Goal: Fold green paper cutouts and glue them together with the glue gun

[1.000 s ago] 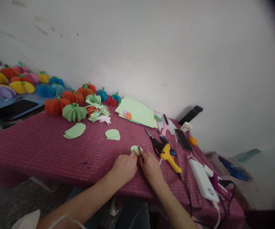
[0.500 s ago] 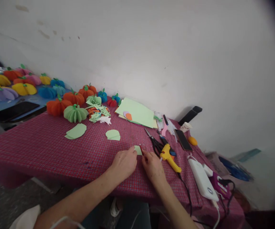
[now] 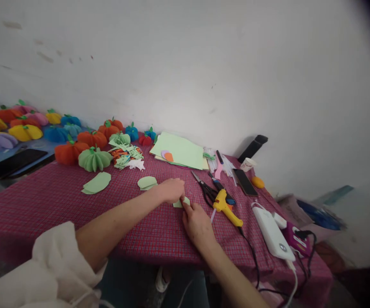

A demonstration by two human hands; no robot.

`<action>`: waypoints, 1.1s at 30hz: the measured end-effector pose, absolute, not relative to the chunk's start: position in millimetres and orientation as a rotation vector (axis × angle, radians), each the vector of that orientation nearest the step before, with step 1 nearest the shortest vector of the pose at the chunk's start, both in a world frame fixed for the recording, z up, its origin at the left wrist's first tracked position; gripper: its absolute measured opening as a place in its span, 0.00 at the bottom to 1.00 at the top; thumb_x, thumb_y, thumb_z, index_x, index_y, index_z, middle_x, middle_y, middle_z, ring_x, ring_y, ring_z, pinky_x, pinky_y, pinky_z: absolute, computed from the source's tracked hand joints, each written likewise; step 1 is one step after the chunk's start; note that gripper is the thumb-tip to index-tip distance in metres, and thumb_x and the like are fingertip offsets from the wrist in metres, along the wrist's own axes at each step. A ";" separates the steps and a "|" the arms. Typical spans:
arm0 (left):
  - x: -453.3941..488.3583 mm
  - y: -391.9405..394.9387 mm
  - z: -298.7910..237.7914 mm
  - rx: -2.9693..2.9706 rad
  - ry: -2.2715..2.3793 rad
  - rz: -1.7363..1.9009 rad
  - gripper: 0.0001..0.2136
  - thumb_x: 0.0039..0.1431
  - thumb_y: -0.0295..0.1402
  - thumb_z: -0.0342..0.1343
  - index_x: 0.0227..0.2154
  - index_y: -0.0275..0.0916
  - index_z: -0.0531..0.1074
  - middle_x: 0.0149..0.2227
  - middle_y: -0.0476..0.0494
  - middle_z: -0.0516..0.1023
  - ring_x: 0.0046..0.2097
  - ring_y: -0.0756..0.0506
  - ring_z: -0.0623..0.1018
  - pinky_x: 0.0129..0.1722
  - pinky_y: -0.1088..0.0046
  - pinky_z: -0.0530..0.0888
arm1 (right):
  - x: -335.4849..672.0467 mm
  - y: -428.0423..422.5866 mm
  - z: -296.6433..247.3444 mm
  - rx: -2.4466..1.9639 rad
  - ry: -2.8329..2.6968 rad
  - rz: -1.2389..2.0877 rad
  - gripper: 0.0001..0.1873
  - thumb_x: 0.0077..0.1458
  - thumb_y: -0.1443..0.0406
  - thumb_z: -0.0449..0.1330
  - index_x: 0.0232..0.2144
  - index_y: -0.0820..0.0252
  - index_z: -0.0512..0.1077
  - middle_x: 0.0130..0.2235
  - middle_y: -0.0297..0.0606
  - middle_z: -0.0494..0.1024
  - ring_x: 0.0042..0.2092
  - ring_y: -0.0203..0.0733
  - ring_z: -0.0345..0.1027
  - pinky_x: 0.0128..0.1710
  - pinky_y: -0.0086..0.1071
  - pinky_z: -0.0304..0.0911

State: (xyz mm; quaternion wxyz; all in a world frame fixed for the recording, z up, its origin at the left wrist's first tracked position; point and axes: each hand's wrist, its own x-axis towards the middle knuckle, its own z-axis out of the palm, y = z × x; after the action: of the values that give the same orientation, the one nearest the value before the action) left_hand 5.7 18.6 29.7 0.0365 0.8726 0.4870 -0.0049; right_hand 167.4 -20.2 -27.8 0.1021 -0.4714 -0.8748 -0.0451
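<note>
My left hand (image 3: pixel 171 190) and my right hand (image 3: pixel 195 220) meet over a small light-green paper piece (image 3: pixel 186 201) lying on the red checked tablecloth (image 3: pixel 44 205). Left fingers are curled and pressing on the piece's upper edge. Right fingertips pinch its lower edge; most of the piece is hidden. A folded green paper shape (image 3: pixel 147 182) lies just left of my left hand. Black scissors (image 3: pixel 206 189) and a yellow glue gun (image 3: pixel 226 207) lie just right of my hands.
Green cutouts (image 3: pixel 97 183), a green paper pumpkin (image 3: pixel 94 158), orange pumpkins (image 3: pixel 69 152), paper scraps (image 3: pixel 126 154) and green sheets (image 3: pixel 178 150) sit behind. A phone (image 3: pixel 244 182), white power bank (image 3: pixel 273 237), purple device (image 3: pixel 295 240) and cables lie at right. More pumpkins (image 3: pixel 21 128) fill the left table.
The view shifted. My left hand moved up and forward over the green piece, with its forearm and sleeve now in view; my right hand stays at the piece's lower edge.
</note>
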 end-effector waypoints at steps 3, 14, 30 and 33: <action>8.3 24.1 34.2 2.669 1.474 -0.125 0.16 0.52 0.25 0.50 0.37 0.48 0.78 0.39 0.39 0.76 0.40 0.44 0.73 0.33 0.74 0.67 | 165.8 -16.6 -25.3 -1.356 -2.638 -0.071 0.18 0.56 0.72 0.50 0.47 0.62 0.71 0.35 0.42 0.75 0.37 0.40 0.67 0.36 0.29 0.59; 9.7 24.7 41.4 2.649 1.497 -0.263 0.15 0.54 0.26 0.50 0.39 0.49 0.77 0.43 0.41 0.77 0.43 0.44 0.74 0.32 0.75 0.67 | 158.9 -18.8 -27.1 -1.227 -2.704 -0.084 0.17 0.54 0.73 0.50 0.44 0.61 0.73 0.32 0.42 0.75 0.33 0.38 0.68 0.34 0.28 0.60; 8.0 25.9 41.1 2.685 1.459 -0.282 0.15 0.55 0.28 0.52 0.40 0.53 0.77 0.45 0.41 0.75 0.45 0.42 0.73 0.37 0.73 0.69 | 163.3 -15.7 -25.9 -1.207 -2.595 -0.079 0.22 0.54 0.72 0.51 0.51 0.61 0.69 0.36 0.43 0.75 0.36 0.41 0.68 0.36 0.29 0.62; 8.1 26.5 41.5 2.679 1.464 -0.275 0.14 0.55 0.28 0.51 0.39 0.51 0.77 0.45 0.41 0.76 0.44 0.42 0.73 0.36 0.73 0.69 | 162.0 -9.2 -27.7 -1.224 -2.680 -0.119 0.20 0.54 0.72 0.51 0.48 0.62 0.71 0.34 0.43 0.75 0.36 0.40 0.67 0.35 0.29 0.60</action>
State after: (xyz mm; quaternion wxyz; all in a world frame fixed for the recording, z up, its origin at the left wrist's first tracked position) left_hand 8.1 26.5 41.5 0.0383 0.8733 0.4773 -0.0897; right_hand 162.0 -9.2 -27.7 0.0961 -0.4131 -0.9047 -0.0400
